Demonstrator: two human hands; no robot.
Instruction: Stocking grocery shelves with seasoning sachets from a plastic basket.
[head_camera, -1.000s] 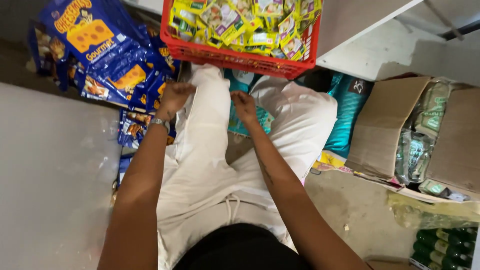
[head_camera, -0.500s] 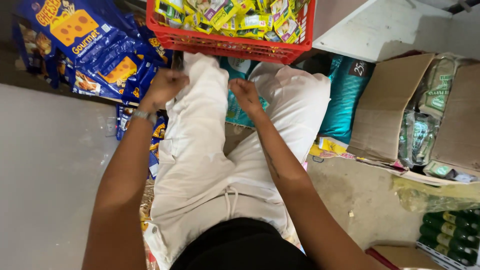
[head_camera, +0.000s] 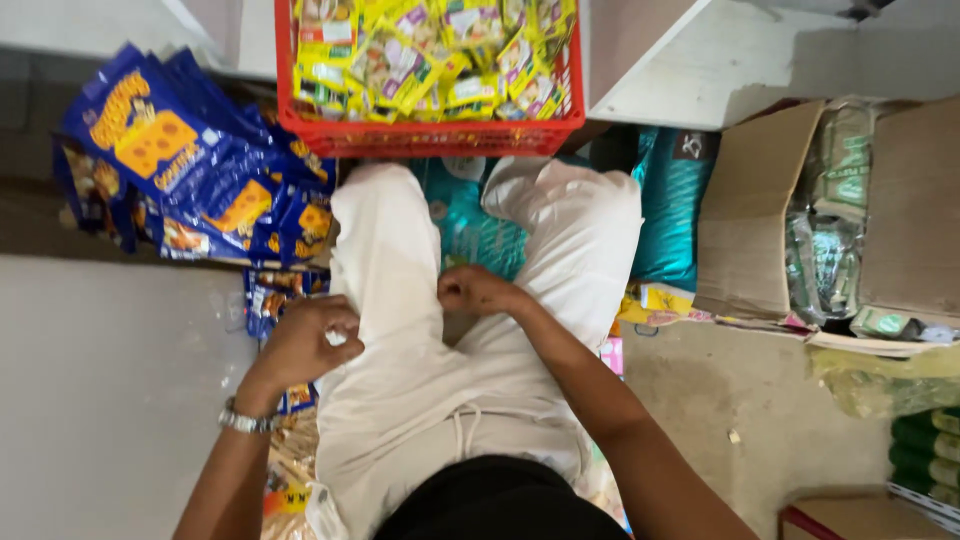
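Left hand (head_camera: 300, 345) at centre-left, fingers curled, pinching a small white bit against white trousers (head_camera: 400, 300); right hand (head_camera: 475, 292) mid-frame, clenched on trouser fabric. Red crate (head_camera: 430, 135) at top.

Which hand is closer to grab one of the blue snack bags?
Probably the left hand. It rests on the left thigh, right beside the blue snack bags. The right hand sits between the legs, farther away.
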